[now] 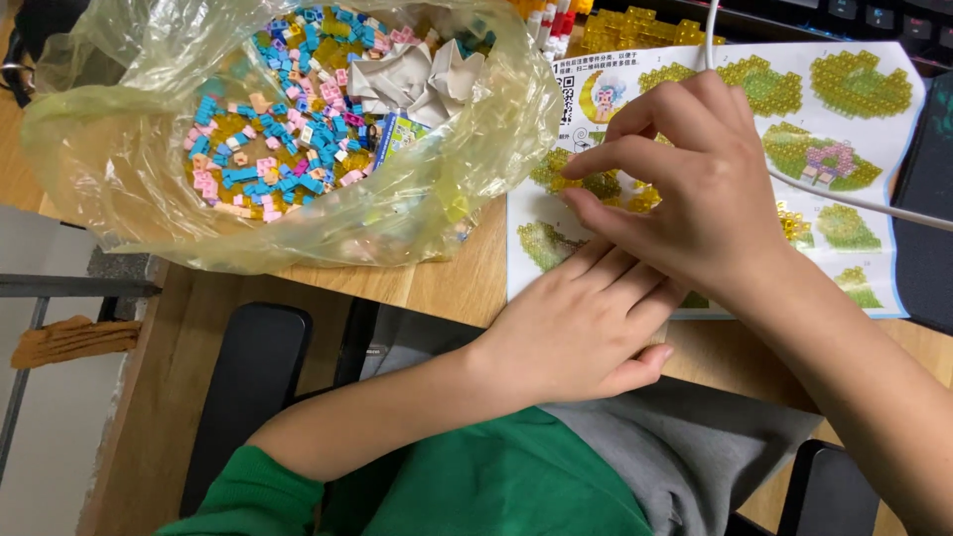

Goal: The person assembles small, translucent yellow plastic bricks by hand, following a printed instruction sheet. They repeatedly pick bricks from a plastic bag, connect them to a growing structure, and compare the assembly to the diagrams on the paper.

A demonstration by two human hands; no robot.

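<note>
Under our hands, on the printed instruction sheet, sits a small cluster of yellow translucent bricks, and that is where the work is. Our right hand curls over it, thumb and forefinger closing toward the little build, though we cannot tell whether they actually pinch a piece. Our left hand lies flat beneath it, fingers together, pressing the sheet's lower edge down. We judge this as the seating step: a brick being pressed onto the yellow base, and the next move would call for a light, straight push with the sheet kept steady. Just to the left, a crinkled plastic bag gapes open, full of blue, pink and yellow bricks. Everything rests on the wooden surface; a white cable crosses the sheet, and a dark chair armrest shows below.
</note>
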